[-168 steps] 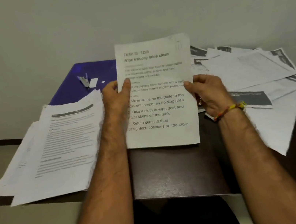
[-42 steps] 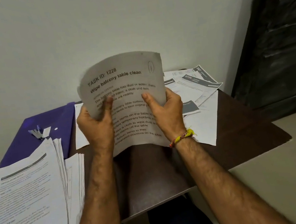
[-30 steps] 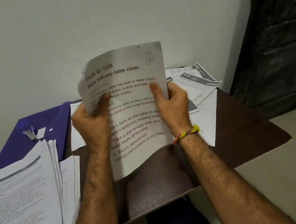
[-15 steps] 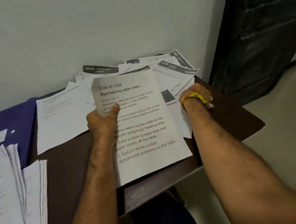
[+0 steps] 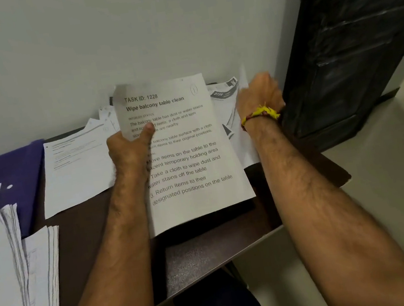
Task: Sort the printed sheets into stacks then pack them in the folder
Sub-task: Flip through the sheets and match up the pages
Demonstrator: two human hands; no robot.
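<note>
While held up: sheet (image 5: 182,153) tilts above the table (image 5: 209,246).
Left hand (image 5: 129,148): thumb pinches sheet's left edge.
Right hand (image 5: 259,94): on far pile (image 5: 228,107); grip cannot be told.
Folder (image 5: 9,171): far left.

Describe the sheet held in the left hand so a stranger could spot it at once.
Start at the dark brown table against the pale wall. Above its middle, the left hand grips one sheet lifted off the surface, its thumb across the text. Unlike the papers lying flat around it, it is headed "TASK ID: 1228, Wipe balcony table clean" in large print.
</note>
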